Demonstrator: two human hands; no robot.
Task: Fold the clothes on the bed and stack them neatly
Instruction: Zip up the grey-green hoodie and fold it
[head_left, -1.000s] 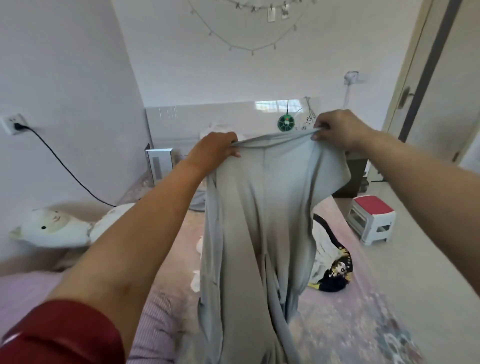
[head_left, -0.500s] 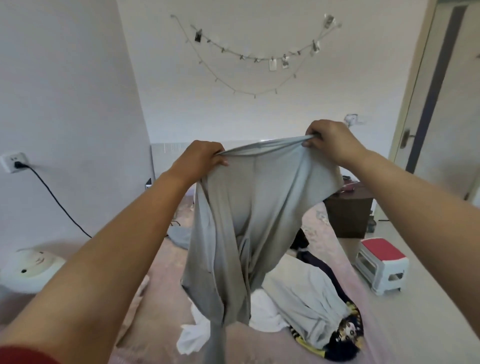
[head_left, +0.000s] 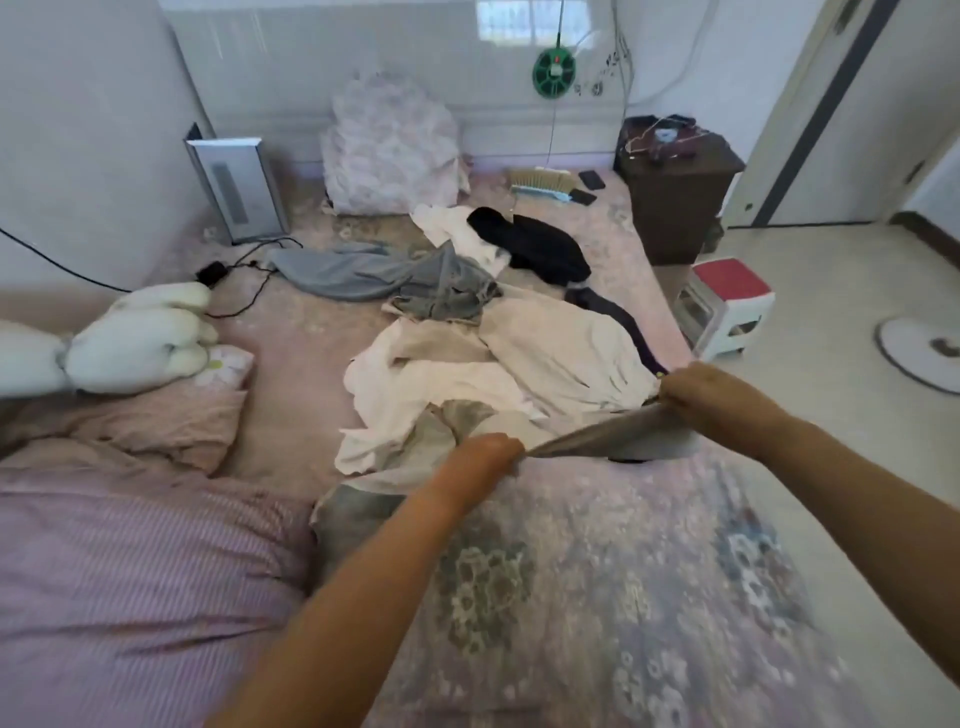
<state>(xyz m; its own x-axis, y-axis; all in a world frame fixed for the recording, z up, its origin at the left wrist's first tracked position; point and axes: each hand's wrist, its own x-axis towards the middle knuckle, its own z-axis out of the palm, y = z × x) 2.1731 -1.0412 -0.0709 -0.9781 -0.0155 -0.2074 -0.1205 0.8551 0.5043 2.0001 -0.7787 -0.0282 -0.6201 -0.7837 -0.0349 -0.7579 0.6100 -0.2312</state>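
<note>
Both hands, left hand (head_left: 491, 453) and right hand (head_left: 693, 387), pinch the grey garment (head_left: 613, 434), stretched taut between their curled fingers just above the bed (head_left: 597, 571). Beyond the fingers, a pile of unfolded clothes (head_left: 483, 338) lies; no stack is visible, so nearly everything remains.

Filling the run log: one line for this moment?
left hand: grips grey garment | right hand: grips same | garment low over bed | unfolded

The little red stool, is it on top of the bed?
No, the red stool stands on the floor beside the bed.
</note>
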